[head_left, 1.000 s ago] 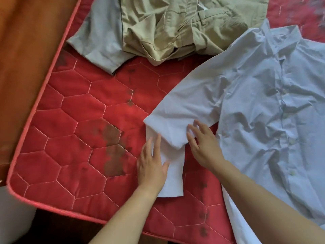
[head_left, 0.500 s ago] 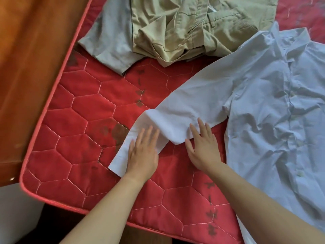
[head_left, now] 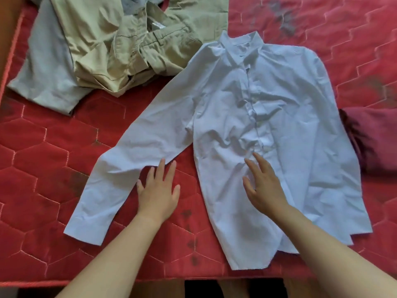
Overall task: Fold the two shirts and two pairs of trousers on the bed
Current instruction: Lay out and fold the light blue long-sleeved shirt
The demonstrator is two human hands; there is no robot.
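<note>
Nearest, the left hand (head_left: 159, 190) lies flat on the red quilted bed (head_left: 43, 160), fingers spread, its fingertips touching the lower edge of the sleeve (head_left: 137, 151). The right hand (head_left: 262, 186) is spread too, over the front of the white shirt (head_left: 279, 108) beside the button strip; neither hand grips anything. The shirt lies face up and buttoned, its sleeve stretched out to the left. Farther back sit crumpled khaki trousers (head_left: 120, 46) on a grey garment (head_left: 47, 67) – a heap just beside the shirt's shoulder. A maroon cushion (head_left: 373, 136) touches the shirt's right edge.

Pale-blue shirt (head_left: 268, 117), red hexagon-quilted mattress (head_left: 43, 164)
</note>
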